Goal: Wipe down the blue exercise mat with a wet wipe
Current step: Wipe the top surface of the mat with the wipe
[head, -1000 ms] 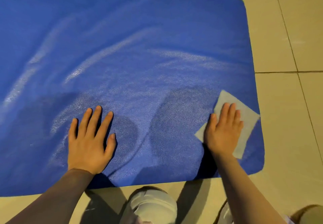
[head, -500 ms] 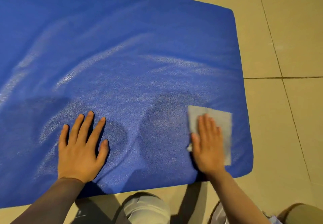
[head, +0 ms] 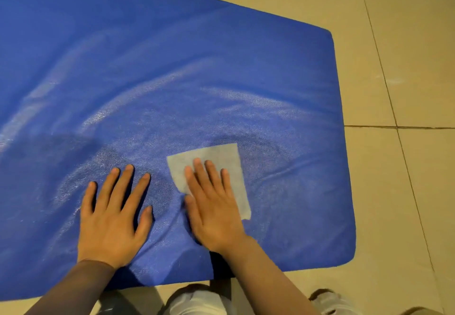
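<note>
The wet wipe (head: 216, 167) has slid toward nine o'clock under the flat, open-fingered right hand (head: 214, 206), nearing the splayed left hand (head: 110, 218), so the blue mat (head: 172, 56) near edge looks wiped

1. Left hand (head: 112, 218): flat, palm down, fingers spread, forearm reaching in from lower left.
2. Right hand (head: 214, 206): flat too (fingers closer together), just beside the left.

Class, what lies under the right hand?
The wipe, flat on the mat, lies under the right hand. The part beneath the palm and fingers is hidden.
</note>
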